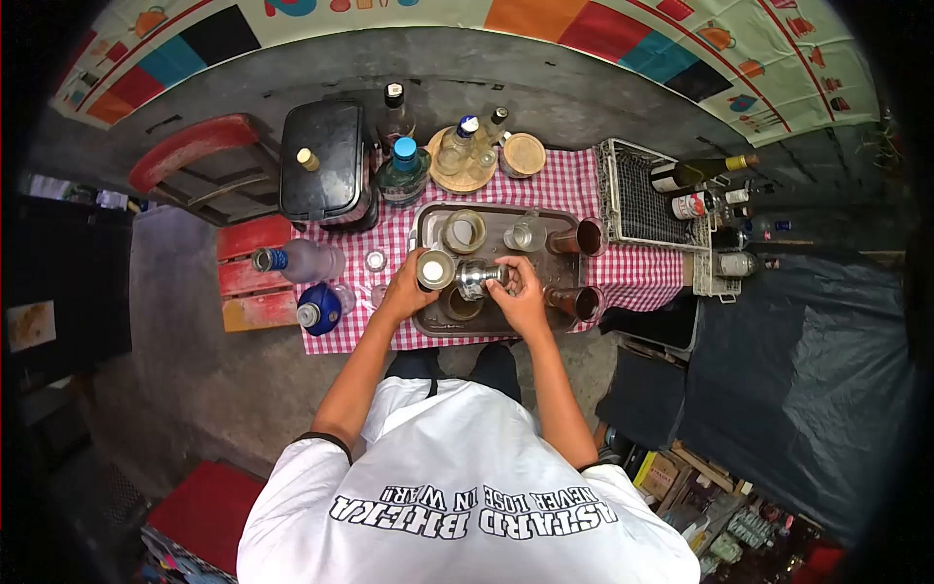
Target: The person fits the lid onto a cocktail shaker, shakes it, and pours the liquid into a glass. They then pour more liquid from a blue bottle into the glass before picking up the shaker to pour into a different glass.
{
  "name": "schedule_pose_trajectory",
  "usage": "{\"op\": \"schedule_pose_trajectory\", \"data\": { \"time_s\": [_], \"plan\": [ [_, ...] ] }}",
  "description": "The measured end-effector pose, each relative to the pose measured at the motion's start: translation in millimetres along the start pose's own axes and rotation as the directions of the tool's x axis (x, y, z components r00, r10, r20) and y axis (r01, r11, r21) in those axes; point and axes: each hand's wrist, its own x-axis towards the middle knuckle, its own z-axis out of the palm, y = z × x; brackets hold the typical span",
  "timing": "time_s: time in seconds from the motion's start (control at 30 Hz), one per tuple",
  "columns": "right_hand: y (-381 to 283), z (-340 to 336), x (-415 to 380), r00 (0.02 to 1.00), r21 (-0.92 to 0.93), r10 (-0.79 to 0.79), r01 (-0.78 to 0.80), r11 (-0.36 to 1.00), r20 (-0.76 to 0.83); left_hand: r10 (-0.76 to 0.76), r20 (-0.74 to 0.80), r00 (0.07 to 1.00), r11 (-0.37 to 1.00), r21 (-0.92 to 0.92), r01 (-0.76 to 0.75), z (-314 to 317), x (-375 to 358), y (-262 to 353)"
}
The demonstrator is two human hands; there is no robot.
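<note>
Hiding part of the near-left jar, the hands, cup and shaker sit over the tray; whether cup and shaker touch is hard to tell. Glare whitens the cup's middle, so its contents cannot be made out. Black surrounds cut off the scene's edges, and the printed banner runs out at the far side.

The left hand is partly closed, gripping the cup's left side, some fingers out of sight. The right hand curls around the shaker's right end, thumb and fingertips against it.

The shaker is shiny metal, rounded and tilted sideways; the cup shows a circular rim. Farther across the brown, round-cornered tray stand another jar and a clear glass, with two dark-red drinks along its right side. Pink-and-white checked cloth lies beneath. At left are a frosted bottle and a round blue bottle.
</note>
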Motion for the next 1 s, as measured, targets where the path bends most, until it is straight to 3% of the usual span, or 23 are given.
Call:
{"op": "schedule_pose_trajectory", "data": {
  "time_s": [0.07, 0.2, 0.23, 0.33, 0.5, 0.57, 0.63, 0.7, 0.77, 0.87, 1.0],
  "plan": [
    [2, 0, -3, 0.998, 0.023, 0.067, -0.067, 0.997, -0.005, -0.008, -0.022, 1.000, 0.998, -0.070, 0.006, -4, 0, 7],
    [-18, 1, -1, 1.000, 0.081, 0.031, -0.030, 0.996, -0.007, 0.029, -0.074, 0.997, 0.992, -0.122, -0.038, -14, -5, 37],
    [-28, 1, 0, 0.999, 0.178, 0.044, -0.045, 0.983, 0.009, 0.036, -0.077, 0.996, 0.992, -0.115, -0.045, -16, -6, 44],
    [-64, -5, 4, 0.999, 0.297, -0.005, -0.010, 0.955, 0.050, 0.196, -0.153, 0.968, 0.950, -0.216, -0.227, -20, -12, 72],
    [-134, -26, 4, 0.967, 0.308, -0.198, 0.141, 0.941, 0.163, 0.433, -0.202, 0.879, 0.882, -0.109, -0.459, -32, -32, 150],
    [-154, -36, 3, 0.968, 0.297, -0.216, 0.170, 0.940, 0.128, 0.467, -0.199, 0.862, 0.852, -0.159, -0.498, -27, -37, 170],
    [-171, -51, 2, 0.909, 0.141, -0.398, 0.380, 0.914, 0.124, 0.425, -0.181, 0.887, 0.849, -0.260, -0.459, -17, -43, 190],
    [-188, -65, -3, 0.898, 0.138, -0.430, 0.417, 0.898, 0.087, 0.443, -0.178, 0.878, 0.831, -0.285, -0.477, -8, -46, 212],
    [-201, -86, -6, 0.858, -0.044, -0.478, 0.493, 0.869, 0.190, 0.529, -0.175, 0.830, 0.812, -0.178, -0.555, 1, -46, 230],
    [-208, -110, -8, 0.810, -0.041, -0.565, 0.577, 0.816, 0.157, 0.557, -0.172, 0.813, 0.776, -0.240, -0.583, 24, -43, 253],
    [-221, -143, -14, 0.754, -0.124, -0.648, 0.656, 0.744, 0.105, 0.632, -0.191, 0.751, 0.738, -0.149, -0.659, 54, -39, 285]
  ]
}}
